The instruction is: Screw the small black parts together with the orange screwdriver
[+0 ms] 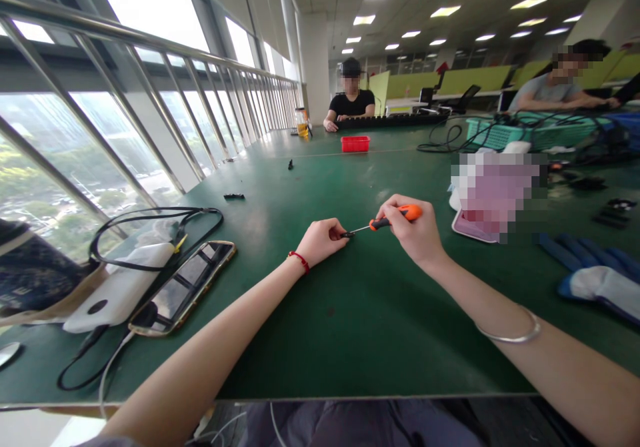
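Observation:
My right hand (414,230) is closed around an orange-and-black screwdriver (411,213). Its thin metal shaft slants down to the left. The tip meets a small black part (347,235), which my left hand (323,241) pinches between thumb and fingers just above the green table (320,340). Most of that part is hidden by my fingers, so its exact kind does not show. Farther off, two loose black pieces lie on the table: a flat strip (234,197) and a smaller bit (291,165).
To the left lie a phone (184,290), a white power bank (120,287) and looped black cable. A red tray (355,144) stands ahead. On the right are a pink-cased item (500,197), gloves (603,277) and a teal basket (535,133). Two people sit beyond.

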Demonstrator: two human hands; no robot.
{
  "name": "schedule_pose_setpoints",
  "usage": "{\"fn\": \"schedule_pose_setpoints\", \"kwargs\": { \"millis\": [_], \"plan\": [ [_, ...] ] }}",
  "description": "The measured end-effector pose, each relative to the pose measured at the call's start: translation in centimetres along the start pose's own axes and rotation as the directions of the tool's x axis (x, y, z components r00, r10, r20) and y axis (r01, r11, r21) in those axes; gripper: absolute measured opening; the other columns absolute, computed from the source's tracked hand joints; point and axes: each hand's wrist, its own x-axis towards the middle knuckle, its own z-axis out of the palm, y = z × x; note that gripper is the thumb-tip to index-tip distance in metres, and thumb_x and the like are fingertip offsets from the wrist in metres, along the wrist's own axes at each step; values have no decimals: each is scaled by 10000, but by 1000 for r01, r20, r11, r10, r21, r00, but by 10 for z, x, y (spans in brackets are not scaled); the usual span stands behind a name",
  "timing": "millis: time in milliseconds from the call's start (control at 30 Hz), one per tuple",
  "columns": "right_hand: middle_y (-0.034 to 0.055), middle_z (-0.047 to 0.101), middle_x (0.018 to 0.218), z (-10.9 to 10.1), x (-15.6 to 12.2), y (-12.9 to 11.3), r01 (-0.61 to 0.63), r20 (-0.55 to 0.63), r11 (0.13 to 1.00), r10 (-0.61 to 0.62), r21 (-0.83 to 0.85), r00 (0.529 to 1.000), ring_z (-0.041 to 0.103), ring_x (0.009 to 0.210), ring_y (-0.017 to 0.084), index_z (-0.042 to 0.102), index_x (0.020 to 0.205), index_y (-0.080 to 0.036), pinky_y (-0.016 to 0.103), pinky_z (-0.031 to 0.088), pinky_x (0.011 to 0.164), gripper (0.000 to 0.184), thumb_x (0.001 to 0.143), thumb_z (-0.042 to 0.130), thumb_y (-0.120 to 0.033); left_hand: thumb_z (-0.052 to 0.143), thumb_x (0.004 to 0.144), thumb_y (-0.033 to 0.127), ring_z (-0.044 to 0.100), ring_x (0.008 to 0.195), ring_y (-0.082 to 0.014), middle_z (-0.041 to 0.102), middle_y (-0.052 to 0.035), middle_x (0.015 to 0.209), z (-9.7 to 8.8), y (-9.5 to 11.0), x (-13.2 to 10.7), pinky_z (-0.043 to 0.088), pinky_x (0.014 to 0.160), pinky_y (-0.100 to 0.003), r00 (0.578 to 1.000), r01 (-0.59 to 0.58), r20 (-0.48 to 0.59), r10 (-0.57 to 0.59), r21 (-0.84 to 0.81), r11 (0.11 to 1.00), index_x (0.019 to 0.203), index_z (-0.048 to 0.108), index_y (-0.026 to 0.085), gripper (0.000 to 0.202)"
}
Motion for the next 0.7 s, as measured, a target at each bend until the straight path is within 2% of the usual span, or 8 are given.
{"fn": "schedule_pose_setpoints", "kwargs": {
  "millis": [167, 467, 700],
  "plan": [
    [6, 571, 537, 2, -1, 2, -21, 28, 1000, 21, 17, 999, 520, 492, 120, 557, 548, -178, 226, 320, 439, 228, 755, 509, -262, 641, 689, 242, 534, 573, -106, 621, 0, 649, 1, -2, 0, 415, 546, -211, 1000, -9, 3, 9, 14, 1000, 684, 600, 147, 104],
    [7, 585, 540, 2, -1, 4, -33, 7, 998, 33, 54, 999, 507, 469, 110, 562, 548, -175, 227, 311, 436, 222, 752, 509, -246, 642, 686, 224, 531, 570, -102, 614, 5, 642, 0, 1, 0, 417, 551, -208, 1000, 1, 6, -1, 11, 1000, 681, 596, 145, 92],
    [-13, 540, 510, 2, 0, 5, -45, 40, 998, 43, 45, 998, 428, 398, 81, 556, 557, -179, 223, 269, 398, 220, 759, 511, -253, 644, 684, 232, 531, 570, -105, 613, 2, 640, 1, 0, 0, 412, 541, -208, 1000, 0, 5, 0, 6, 1000, 680, 593, 147, 99]
  ]
}}
